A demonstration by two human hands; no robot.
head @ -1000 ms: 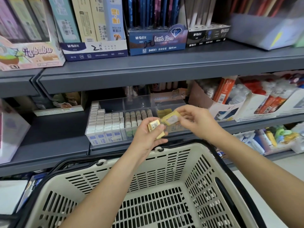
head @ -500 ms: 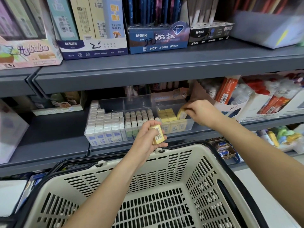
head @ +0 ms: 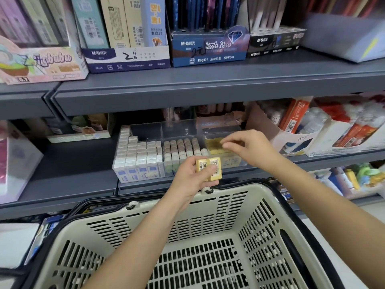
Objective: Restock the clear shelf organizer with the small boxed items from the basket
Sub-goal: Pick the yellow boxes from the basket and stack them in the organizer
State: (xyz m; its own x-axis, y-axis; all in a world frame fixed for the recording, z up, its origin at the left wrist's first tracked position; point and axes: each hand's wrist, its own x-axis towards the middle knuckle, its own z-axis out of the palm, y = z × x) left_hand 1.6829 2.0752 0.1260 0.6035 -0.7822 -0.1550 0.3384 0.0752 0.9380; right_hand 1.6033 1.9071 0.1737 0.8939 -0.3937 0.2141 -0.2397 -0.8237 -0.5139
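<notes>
Boxes, two, yellow, long axes upright, clasped in left grip at organizer front edge. Target compartment lies up-right; right grip nearer, loosely curled, apparently empty.

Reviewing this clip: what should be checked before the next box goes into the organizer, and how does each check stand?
1. Left hand holds yellow boxes: ok, two.
2. Right hand free to take one: cannot tell, fingertips blurred.
3. Room in the organizer's yellow compartment: cannot tell, the right hand covers it.
4. More boxes in the basket: not ok, none in sight.
</notes>
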